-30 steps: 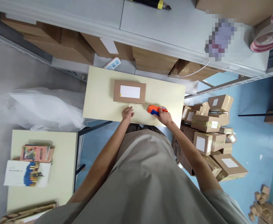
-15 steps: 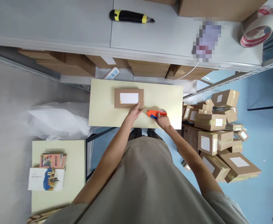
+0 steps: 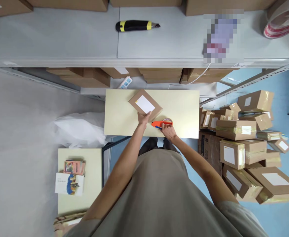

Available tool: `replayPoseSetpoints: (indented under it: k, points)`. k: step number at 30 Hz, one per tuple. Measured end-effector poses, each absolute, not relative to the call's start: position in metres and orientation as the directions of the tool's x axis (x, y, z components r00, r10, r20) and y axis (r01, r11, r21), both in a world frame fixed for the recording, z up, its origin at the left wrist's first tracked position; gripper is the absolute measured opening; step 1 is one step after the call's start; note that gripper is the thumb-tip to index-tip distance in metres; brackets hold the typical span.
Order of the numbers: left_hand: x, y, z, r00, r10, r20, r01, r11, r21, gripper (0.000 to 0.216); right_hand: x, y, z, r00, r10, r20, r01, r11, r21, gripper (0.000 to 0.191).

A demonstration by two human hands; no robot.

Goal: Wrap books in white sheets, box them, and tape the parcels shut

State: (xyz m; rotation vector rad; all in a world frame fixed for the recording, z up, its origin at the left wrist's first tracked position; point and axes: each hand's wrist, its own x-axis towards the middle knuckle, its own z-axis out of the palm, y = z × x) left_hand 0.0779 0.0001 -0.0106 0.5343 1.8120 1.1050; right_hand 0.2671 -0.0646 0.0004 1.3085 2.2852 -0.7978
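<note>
A brown cardboard box with a white label on its upper face sits turned at an angle on the pale yellow table. My left hand grips the box's near edge, thumb on top by the label and the other fingers hidden beneath. Just to the right, my right hand is wrapped round the handle of an orange tape dispenser, which carries a roll of tape. The dispenser's front end points left, close to the box's near corner.
On the grey shelf lie a black and yellow utility knife, a blurred-out item with a white cable and a tape roll. Labelled boxes are piled at right. Booklets rest on a lower left table, near white plastic.
The box has turned clockwise from square with the table to an angle, with my left hand on it. The tape dispenser has moved slightly left and down relative to the table. The view has shifted.
</note>
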Motion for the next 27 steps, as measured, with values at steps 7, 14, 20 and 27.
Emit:
replayPoseSetpoints:
  k: [7, 14, 20, 27]
  points:
    - [0.074, -0.003, -0.012, -0.491, 0.720, -0.491, -0.035, 0.546, 0.837, 0.057, 0.285, -0.080, 0.005, -0.502, 0.667, -0.550, 0.864, 0.414, -0.287, 0.058]
    - [0.076, -0.004, -0.015, -0.502, 0.732, -0.460, 0.025, 0.544, 0.839, 0.059, 0.386, -0.093, -0.003, -0.324, 0.726, -0.606, 0.939, 0.325, -0.113, 0.053]
    - [0.075, -0.004, -0.006, -0.454, 0.751, -0.479, -0.003, 0.537, 0.844, 0.061, 0.392, -0.033, 0.000, -0.283, 0.800, -0.530, 0.954, 0.293, -0.068, 0.056]
    - [0.063, -0.003, 0.002, -0.339, 0.783, -0.522, 0.040, 0.567, 0.823, 0.066, 0.352, 0.016, 0.000, -0.339, 0.800, -0.494, 0.940, 0.314, -0.136, 0.055]
